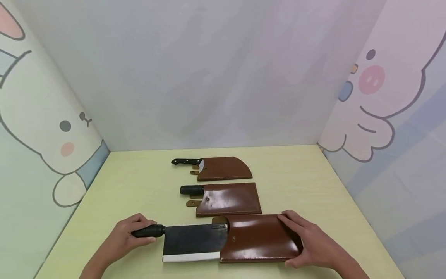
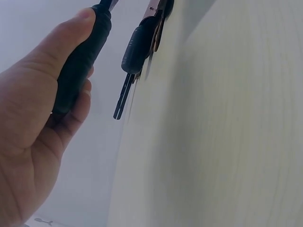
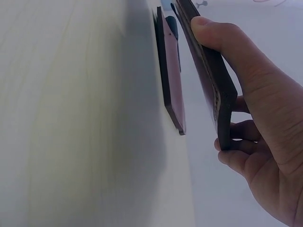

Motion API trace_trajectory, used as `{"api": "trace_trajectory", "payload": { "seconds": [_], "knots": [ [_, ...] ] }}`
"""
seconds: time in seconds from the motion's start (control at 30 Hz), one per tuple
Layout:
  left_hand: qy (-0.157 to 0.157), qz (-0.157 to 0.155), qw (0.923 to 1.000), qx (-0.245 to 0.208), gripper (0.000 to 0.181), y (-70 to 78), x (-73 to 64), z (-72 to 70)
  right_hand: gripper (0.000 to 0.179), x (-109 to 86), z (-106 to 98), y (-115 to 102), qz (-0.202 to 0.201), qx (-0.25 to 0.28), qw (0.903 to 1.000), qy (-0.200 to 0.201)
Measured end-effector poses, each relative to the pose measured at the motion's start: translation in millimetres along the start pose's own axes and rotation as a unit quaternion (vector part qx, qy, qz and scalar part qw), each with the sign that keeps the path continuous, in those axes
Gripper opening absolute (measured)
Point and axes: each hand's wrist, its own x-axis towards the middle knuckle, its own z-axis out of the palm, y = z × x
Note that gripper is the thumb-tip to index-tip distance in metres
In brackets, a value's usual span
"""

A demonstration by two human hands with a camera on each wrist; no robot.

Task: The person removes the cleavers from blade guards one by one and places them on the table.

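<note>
My left hand (image 1: pixel 130 236) grips the black handle (image 2: pixel 78 66) of a cleaver (image 1: pixel 191 238), thumb along one side and fingers curled behind. The cleaver has a wide dark blade with a bright lower edge. Its front end meets the open mouth of a brown leather sheath (image 1: pixel 261 238), which overlaps the tip in the head view. At the sheath's far right end my right hand (image 1: pixel 317 244) holds it, thumb on the lower corner and fingers over the upper one. From the right wrist, the sheath (image 3: pixel 215 78) appears edge-on between thumb and fingers, raised off the table.
Behind the sheath lies a second sheathed cleaver (image 1: pixel 230 199) with a black handle and a loose strap. Farther back is a sheathed knife (image 1: pixel 224 168) with a riveted black handle. The pale yellow table (image 1: pixel 139 174) meets a grey back wall (image 1: pixel 209 77) and cartoon-printed side walls.
</note>
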Motion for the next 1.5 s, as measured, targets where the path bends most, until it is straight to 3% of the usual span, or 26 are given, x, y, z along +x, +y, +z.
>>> {"api": "trace_trajectory", "payload": {
  "seconds": [0.53,0.97,1.17,1.5],
  "knots": [
    [-0.015,-0.014,0.9997,-0.012,0.035,-8.1,-11.0,-9.8,0.116,-12.1,-1.5,8.7,0.006,-0.013,0.9999,-0.001],
    [-0.003,-0.027,0.9994,-0.022,0.038,-17.9,-24.9,-18.2,0.112,-23.0,-13.2,15.5,0.046,-0.009,0.9988,-0.017],
    [-0.006,-0.015,0.9998,-0.012,0.04,-23.7,-30.6,-22.1,0.112,-28.8,-14.6,18.1,0.061,-0.006,0.9979,-0.022],
    [-0.004,0.006,0.9999,-0.015,0.041,-31.5,-34.8,-23.8,0.108,-34.7,-18.1,21.5,0.08,0.033,0.9934,-0.076]
  ]
}}
